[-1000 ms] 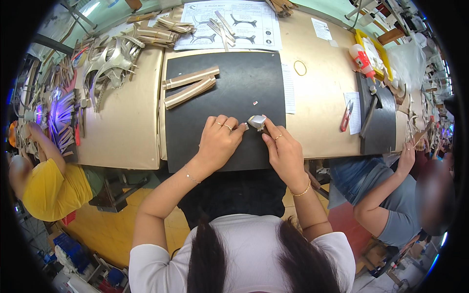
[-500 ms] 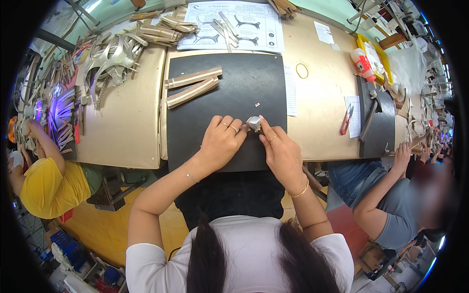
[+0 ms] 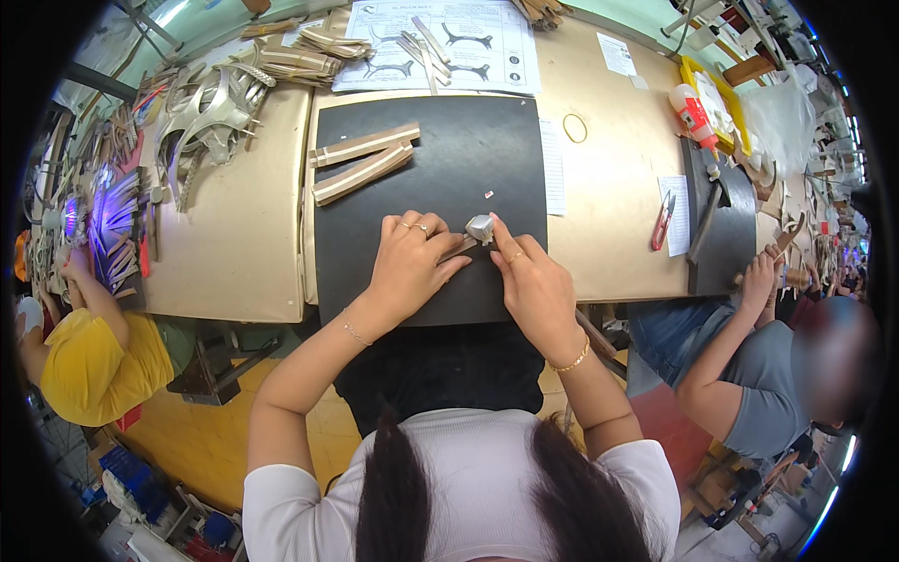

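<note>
On the black mat (image 3: 426, 173), my left hand (image 3: 407, 267) closes its fingers on a narrow brown strip (image 3: 457, 248). The strip runs to a small silver, faceted metal block (image 3: 480, 228). My right hand (image 3: 536, 286) grips that block from the right, with the index finger along its side; its underside and the contact with the strip are partly hidden. Two brown strips with a pale stripe, the upper strip (image 3: 365, 144) and the lower strip (image 3: 363, 175), lie farther back on the mat. A tiny white and red scrap (image 3: 489, 195) rests behind the block.
A printed drawing sheet (image 3: 435, 47) with strips on it lies behind the mat. Pale curved pieces (image 3: 211, 117) are heaped at left. Red-handled snips (image 3: 663, 222), a glue bottle (image 3: 691, 112) and a hammer (image 3: 709, 211) lie at right. Co-workers sit at both sides.
My left hand has drawn slightly left from the metal block, and the strip between them now shows. The block stays in my right hand. The co-worker at right now holds up a brown piece.
</note>
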`<action>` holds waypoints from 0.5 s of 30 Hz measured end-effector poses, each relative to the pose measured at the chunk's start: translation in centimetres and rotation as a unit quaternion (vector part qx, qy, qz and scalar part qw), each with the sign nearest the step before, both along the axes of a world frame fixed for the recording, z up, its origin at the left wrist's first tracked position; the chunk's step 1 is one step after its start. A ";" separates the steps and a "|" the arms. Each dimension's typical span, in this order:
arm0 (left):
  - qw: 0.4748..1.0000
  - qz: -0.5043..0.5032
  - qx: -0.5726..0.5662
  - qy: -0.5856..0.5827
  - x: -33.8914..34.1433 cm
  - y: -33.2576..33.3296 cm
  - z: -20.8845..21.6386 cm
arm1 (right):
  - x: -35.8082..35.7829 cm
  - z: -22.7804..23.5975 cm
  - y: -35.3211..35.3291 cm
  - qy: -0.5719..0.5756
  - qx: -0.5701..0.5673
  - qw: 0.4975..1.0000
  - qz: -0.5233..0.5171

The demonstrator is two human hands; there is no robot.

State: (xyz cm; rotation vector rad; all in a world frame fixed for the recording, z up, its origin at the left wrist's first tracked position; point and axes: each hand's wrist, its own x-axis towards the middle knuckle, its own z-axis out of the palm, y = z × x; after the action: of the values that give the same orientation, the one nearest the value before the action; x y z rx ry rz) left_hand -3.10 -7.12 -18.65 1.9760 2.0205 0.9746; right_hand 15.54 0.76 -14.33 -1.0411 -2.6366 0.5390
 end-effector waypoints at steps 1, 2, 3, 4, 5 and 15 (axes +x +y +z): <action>1.000 0.003 -0.005 0.002 0.1 0.1 0.0 | 0.0 0.0 0.0 -0.001 0.002 1.000 -0.001; 1.000 0.013 -0.005 0.001 0.3 0.2 -0.1 | 0.0 0.0 -0.1 -0.004 0.001 1.000 -0.001; 1.000 0.022 -0.006 0.000 0.5 0.3 -0.1 | 0.0 0.0 -0.1 -0.003 0.004 1.000 0.001; 0.999 0.031 -0.008 -0.001 0.7 0.5 -0.2 | 0.0 0.0 -0.1 -0.006 -0.001 1.000 -0.001; 0.999 0.038 -0.006 0.000 0.8 0.5 -0.3 | 0.0 0.0 -0.1 -0.005 -0.003 1.000 -0.002; 0.998 0.055 0.028 0.003 1.1 0.7 -0.6 | 0.2 -0.3 0.1 0.012 -0.023 1.000 -0.007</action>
State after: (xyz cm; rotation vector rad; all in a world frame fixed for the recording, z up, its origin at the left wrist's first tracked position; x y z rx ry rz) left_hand -2.00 -6.43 -19.20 1.9153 2.1484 1.0585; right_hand 15.70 0.82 -14.58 -1.0583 -2.6072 0.6082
